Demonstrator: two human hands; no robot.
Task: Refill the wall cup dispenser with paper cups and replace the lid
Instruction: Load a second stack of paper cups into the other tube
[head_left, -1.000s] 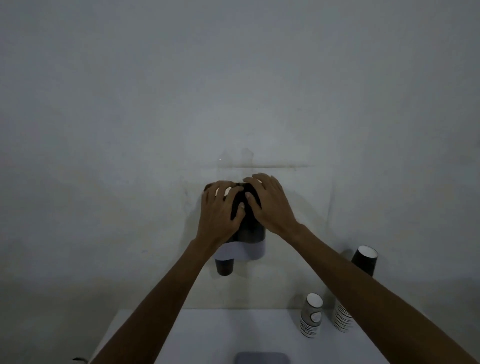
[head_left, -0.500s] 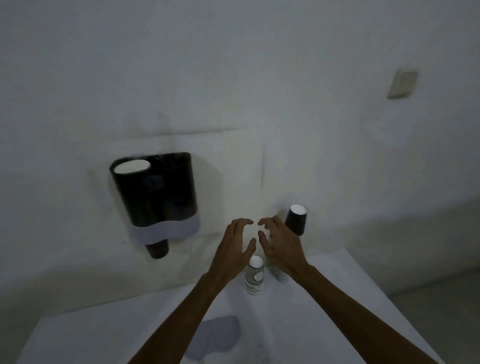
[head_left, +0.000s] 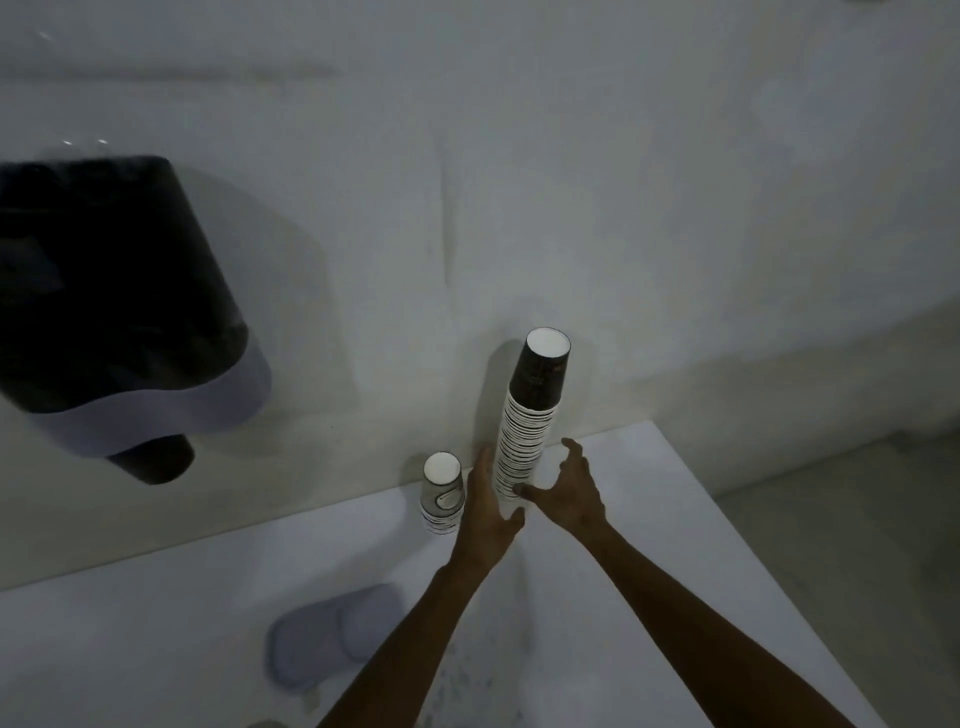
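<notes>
- Head view, tall stack of paper cups (head_left: 527, 431): stands upside down on the white table (head_left: 675, 545) close to the wall (head_left: 571, 182). White bottom up, dark top cup, many white rims ringed below it.
- Left hand (head_left: 485, 506): flat and open on the stack's left side, fingers extended upward alongside the lower rims, thumb reaching under toward the base. Whether it touches the stack I cannot tell.
- Right hand (head_left: 569, 493): spread wide on the stack's right side, thumb tip at the lower rims, fingers curled loosely in the air. Not yet closed round the stack.
- Short stack of cups (head_left: 442, 492): also upside down, just left of the left hand, near the tall stack but apart from it.
- Wall dispenser (head_left: 119, 312): dark tube with pale lower collar, mounted at left, well apart from the hands. One dark cup (head_left: 156, 460) protrudes from its bottom. Contents blurred and dim here.
- Lid (head_left: 332, 636): pale grey, lying flat on the table in front of the stacks, nearer the camera, off the dispenser.
- Change since one second ago: both hands were pressed on the dispenser's top. Half a second ago they hovered over the short stack. Now they bracket the tall stack, and the view has swung right.
</notes>
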